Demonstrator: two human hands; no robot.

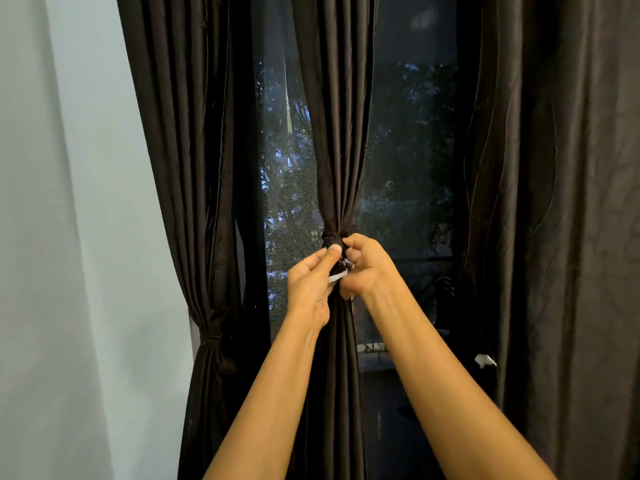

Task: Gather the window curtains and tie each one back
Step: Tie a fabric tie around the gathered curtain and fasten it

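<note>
Right now both hands work at the waist of the middle curtain (341,150), which hangs in front of the dark window (412,168) and is drawn into a narrow bunch. A dark tie (331,241) is wrapped round that bunch. The left hand (311,282) pinches one end of the tie between thumb and curled fingers, with a small white tag (337,276) showing just below the thumb. The right hand (367,268) is curled on the other side of the knot, gripping the tie there, though exactly which strand it holds is hidden by the fingers.

The cloth looks soft and limp, with a slight sheen and deep lengthwise folds, so it probably slides a little under a loose wrap and offers no stiffness to brace against. It seems light enough for two hands. The best hold is on the tie ends close to the knot, pulling them apart level, so the folds stay bunched and do not slip out downward.

The left curtain (187,168) next to the pale wall (69,202) is already cinched low down by its own band (212,336). The right curtain (554,202) hangs loose and untied, so by my reading the task is partway done.
</note>
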